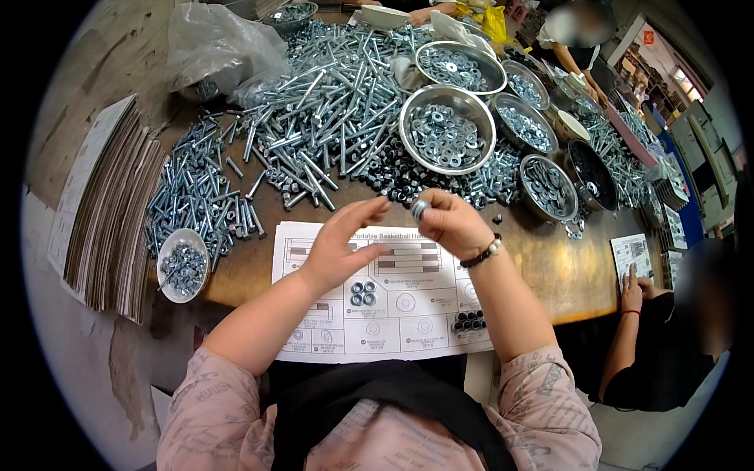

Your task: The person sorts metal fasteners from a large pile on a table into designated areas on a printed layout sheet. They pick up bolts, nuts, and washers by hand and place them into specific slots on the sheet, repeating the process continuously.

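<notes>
A worn brown table point(558, 275) with a dull sheen carries a broad heap of silvery zinc-plated bolts point(338, 94), long and thin, lying at every angle. To the left, a stack of flat grey cardboard sheets point(110, 212) stands fanned on edge. A crumpled clear plastic bag point(220, 43) sits at the far left of the heap. Round, shiny steel bowls point(446, 129) of flat washers ring the heap's right side. A white printed parts sheet point(393, 302) lies flat before the person, with 4 nuts point(363, 293) grouped on it and a cluster of dark nuts point(469, 321) at its right. A small white bowl point(182, 264) of nuts stands at the left edge.

The right hand point(452, 224) pinches a short stack of silvery washers point(420, 209) between thumb and fingertips, above the sheet's top edge; the stack's axis points roughly toward the camera. The left hand point(342, 239) hovers just beside it, fingers spread and holding nothing. Another person's hand point(631, 292) rests on a paper at the right.
</notes>
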{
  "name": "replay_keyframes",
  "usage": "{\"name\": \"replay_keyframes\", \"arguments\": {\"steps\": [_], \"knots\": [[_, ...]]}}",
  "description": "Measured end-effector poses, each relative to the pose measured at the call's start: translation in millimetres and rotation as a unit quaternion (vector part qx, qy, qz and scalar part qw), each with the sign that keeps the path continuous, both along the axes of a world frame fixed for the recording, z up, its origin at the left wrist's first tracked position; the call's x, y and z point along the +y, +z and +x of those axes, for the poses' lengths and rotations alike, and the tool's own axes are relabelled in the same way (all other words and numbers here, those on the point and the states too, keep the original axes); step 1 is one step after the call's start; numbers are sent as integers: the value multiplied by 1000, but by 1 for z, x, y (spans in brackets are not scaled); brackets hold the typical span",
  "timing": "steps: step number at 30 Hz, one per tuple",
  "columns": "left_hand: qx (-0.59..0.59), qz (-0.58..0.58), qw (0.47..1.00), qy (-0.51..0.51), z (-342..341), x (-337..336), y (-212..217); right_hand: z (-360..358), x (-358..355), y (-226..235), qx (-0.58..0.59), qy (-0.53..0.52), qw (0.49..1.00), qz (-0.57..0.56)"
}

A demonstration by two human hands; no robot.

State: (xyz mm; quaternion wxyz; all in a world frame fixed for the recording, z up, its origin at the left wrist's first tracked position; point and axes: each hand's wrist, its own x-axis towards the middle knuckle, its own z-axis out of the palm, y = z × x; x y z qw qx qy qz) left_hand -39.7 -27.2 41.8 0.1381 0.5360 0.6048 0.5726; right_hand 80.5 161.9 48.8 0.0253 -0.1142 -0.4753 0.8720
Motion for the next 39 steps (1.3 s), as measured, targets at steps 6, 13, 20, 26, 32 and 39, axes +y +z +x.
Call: {"name": "replay_keyframes", "arguments": {"steps": [6,13,20,26,32,39], "knots": [[77,93,985,-125,12,18,16,24,-34,-7,30,53,997,-56],[108,76,981,-142,26,18,19,43,-41,-12,9,48,996,-73],[52,-88,978,-181,53,11,7,88,-1,-29,-141,-81,940,300],[246,-242,903,-256,93,10,-37,118,17,-40,-201,-184,905,326],[309,-244,886,-244,104,12,-42,127,21,-58,-200,-181,905,328],[267,-282,887,-249,103,9,-38,127,25,-60,-181,-181,917,306]]}}
